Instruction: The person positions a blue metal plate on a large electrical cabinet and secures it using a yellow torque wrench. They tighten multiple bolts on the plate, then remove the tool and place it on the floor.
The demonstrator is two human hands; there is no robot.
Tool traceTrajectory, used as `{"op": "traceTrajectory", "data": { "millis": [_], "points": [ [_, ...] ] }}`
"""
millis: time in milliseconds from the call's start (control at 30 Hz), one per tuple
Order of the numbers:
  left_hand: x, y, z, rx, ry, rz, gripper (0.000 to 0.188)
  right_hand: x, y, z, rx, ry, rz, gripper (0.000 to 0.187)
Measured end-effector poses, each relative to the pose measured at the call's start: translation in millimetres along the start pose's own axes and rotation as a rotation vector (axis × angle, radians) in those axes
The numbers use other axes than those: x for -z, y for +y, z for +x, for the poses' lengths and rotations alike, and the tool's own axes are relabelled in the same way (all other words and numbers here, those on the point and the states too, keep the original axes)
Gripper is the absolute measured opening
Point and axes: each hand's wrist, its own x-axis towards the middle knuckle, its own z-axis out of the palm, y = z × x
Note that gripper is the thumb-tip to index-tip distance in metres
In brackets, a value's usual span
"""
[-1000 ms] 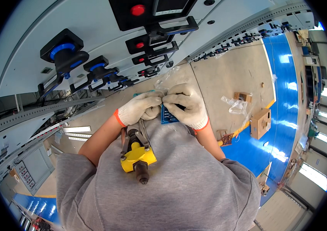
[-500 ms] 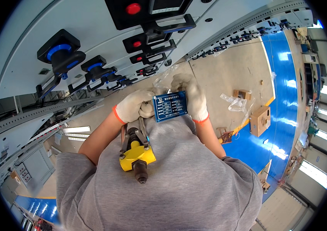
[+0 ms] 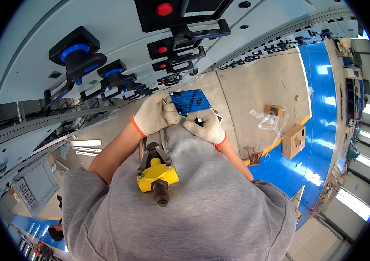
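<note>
In front of my chest, my left hand (image 3: 157, 114), in a white knit glove with an orange cuff, pinches the left edge of a blue nameplate (image 3: 190, 102) with printed lines and corner holes. My right hand (image 3: 205, 125), gloved the same way, is curled at the plate's lower edge. A small dark and white edge (image 3: 219, 117) shows beside its fingers; what they hold is unclear. Below my left hand a yellow-headed hand riveter (image 3: 158, 176) rests against my grey shirt, nose toward me. Its handles run up under that hand, their ends hidden.
Grey cabinets (image 3: 119, 39) with black rotary handles (image 3: 77, 54), pull handles and red buttons stand close ahead and to the left. On the floor at right lie cardboard boxes (image 3: 293, 141) and clear plastic film (image 3: 265, 121). Another person (image 3: 56, 230) appears at lower left.
My right hand has come down from the plate's right side to its lower edge. The nameplate has risen and tilted away. At lower left, a person has come into view.
</note>
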Motion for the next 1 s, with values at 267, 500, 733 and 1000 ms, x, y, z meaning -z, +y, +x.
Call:
{"op": "traceTrajectory", "data": {
  "millis": [267, 500, 733, 1000],
  "points": [
    [-5.7, 3.7, 1.9, 0.056, 0.042, -0.349, 0.027, -3.3, -40.0, 21.4, 0.344, 0.023, -0.267, 0.008],
    [6.0, -0.9, 3.9, 0.027, -0.063, -0.191, 0.027, -21.3, -66.0, 25.2, 0.367, 0.015, -0.876, 0.015],
    [21.4, -11.8, 11.7, -0.188, 0.127, 0.544, 0.023, -36.8, -62.8, 31.2, 0.223, -0.047, -0.983, 0.010],
    [41.8, -17.1, 2.4, -0.604, 0.069, 0.958, 0.023, -16.3, -86.1, 37.7, 0.378, -0.067, -0.360, 0.008]
  ]
}}
